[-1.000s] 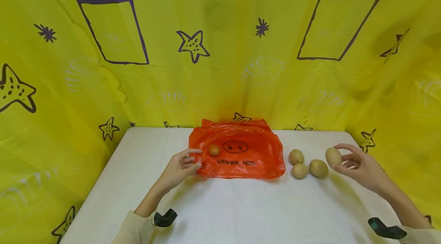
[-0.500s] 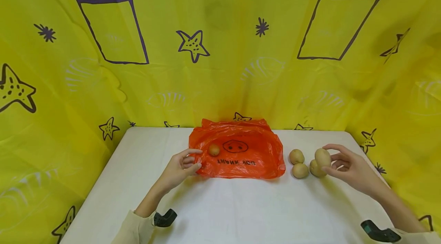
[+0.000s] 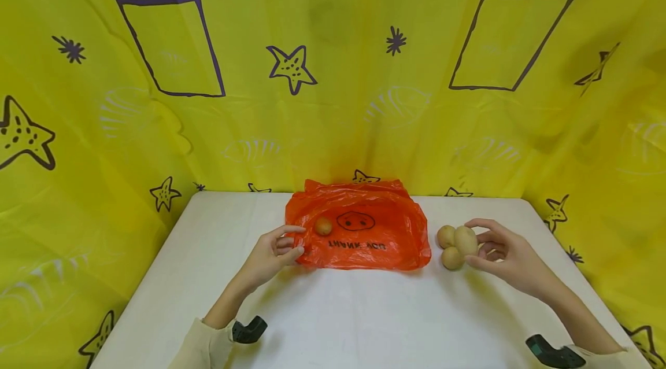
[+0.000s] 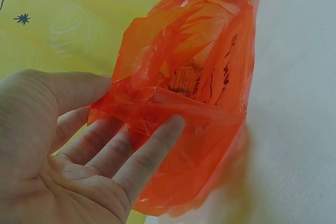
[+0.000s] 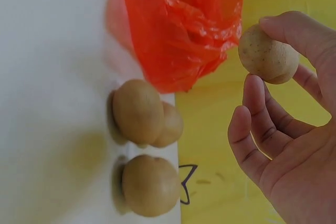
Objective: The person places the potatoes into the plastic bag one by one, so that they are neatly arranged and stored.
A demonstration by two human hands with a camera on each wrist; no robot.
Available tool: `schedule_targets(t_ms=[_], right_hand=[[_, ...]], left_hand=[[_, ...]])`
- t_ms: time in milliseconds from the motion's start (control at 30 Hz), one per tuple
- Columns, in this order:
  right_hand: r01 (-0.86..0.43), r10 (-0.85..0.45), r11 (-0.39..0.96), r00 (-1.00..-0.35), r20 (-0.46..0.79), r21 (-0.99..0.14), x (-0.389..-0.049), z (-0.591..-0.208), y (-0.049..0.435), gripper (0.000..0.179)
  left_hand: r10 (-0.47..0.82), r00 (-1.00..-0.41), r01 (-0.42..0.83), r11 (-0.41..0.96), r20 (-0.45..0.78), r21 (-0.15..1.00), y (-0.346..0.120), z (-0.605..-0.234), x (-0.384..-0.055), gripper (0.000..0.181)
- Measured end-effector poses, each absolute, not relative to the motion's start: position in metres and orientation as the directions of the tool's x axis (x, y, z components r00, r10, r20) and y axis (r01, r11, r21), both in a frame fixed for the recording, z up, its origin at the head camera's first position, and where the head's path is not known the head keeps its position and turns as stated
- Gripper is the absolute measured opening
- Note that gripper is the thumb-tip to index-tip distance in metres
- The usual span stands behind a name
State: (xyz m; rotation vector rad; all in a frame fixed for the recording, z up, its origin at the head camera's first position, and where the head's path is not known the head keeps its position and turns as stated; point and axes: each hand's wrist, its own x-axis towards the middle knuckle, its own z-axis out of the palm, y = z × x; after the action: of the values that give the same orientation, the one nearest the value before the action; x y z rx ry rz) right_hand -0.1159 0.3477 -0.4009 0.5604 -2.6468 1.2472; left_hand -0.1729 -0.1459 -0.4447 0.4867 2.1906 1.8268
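Note:
An open red plastic bag [image 3: 364, 253] lies with its mouth toward me, and one potato [image 3: 323, 226] shows inside. At its left rim my left hand [image 3: 270, 253] pinches the thin plastic between thumb and fingers, seen up close in the left wrist view. My right hand [image 3: 507, 262] holds a pale potato [image 5: 268, 56] raised between thumb and fingertips. In the head view it overlaps the loose potatoes to the right of the bag. Three potatoes [image 5: 150, 184] sit on the table in the right wrist view; the held one hides one of them from the head camera.
A white table [image 3: 364, 317] carries everything. Behind it and at both sides hangs a yellow curtain [image 3: 333, 126] with dark starfish drawings. Each wrist wears a small dark device, such as the left one [image 3: 250, 329].
My right hand has moved left with the potato, from right of the loose potatoes to over them. The left hand and the bag stay where they were.

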Motion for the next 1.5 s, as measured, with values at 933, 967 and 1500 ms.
schedule_targets(t_ms=[933, 967, 1500], right_hand=[[-0.416, -0.347, 0.484, -0.899, 0.268, -0.770, -0.129, -0.406, 0.284, 0.055], [-0.421, -0.351, 0.474, -0.896, 0.272, -0.773, -0.129, -0.406, 0.282, 0.054], [-0.408, -0.403, 0.410, -0.883, 0.239, -0.816, -0.148, -0.409, 0.242, 0.051]], left_hand=[[0.403, -0.915, 0.090, 0.169, 0.015, 0.982, -0.147, -0.443, -0.171, 0.042], [0.404, -0.915, 0.089, 0.167, 0.014, 0.982, -0.147, -0.443, -0.171, 0.042], [0.395, -0.919, 0.087, 0.169, 0.013, 0.982, -0.147, -0.442, -0.170, 0.042]])
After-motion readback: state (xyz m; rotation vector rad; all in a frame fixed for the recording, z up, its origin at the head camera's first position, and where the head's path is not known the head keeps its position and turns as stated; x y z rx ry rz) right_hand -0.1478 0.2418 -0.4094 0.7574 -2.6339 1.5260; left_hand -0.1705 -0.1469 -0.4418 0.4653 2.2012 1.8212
